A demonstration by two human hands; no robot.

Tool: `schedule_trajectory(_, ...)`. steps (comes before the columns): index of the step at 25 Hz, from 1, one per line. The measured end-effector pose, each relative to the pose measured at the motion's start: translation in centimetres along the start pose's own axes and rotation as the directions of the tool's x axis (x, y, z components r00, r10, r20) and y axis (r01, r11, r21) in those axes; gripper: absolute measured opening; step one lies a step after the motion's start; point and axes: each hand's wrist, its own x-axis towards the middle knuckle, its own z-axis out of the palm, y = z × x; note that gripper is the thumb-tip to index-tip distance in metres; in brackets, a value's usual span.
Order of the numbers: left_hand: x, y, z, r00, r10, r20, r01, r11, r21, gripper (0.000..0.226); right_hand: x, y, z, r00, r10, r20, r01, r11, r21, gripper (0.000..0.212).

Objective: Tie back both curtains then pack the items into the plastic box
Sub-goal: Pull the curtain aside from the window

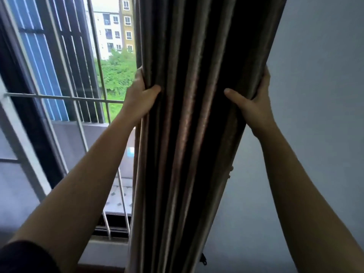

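Head view showed we gripped the gathered curtain [189, 115] between our left hand [138, 99] and right hand [256, 103], fingers curled behind it.

Open room along bare wall [319, 99] right of curtain [197, 125]; window bars [59, 97] just beside its left.

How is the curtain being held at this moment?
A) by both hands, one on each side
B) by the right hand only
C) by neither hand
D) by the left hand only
A: the left hand grips one side of the gathered curtain, and the right hand grips the other side.
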Motion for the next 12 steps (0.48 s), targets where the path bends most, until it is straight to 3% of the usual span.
schedule_trajectory(7,-2.8,-6.3,-1.3,0.948,-0.133,0.288,0.125,0.991,0.046,0.048,-5.4,4.1,6.1,0.986,0.162,0.04,-0.159,0.985,-0.062,0.075)
schedule_trajectory(12,-2.2,-6.6,-2.5,0.964,-0.176,0.2,0.199,0.975,-0.098,0.042,-5.7,3.3,8.2,0.986,0.143,-0.088,-0.143,0.99,0.015,0.081)
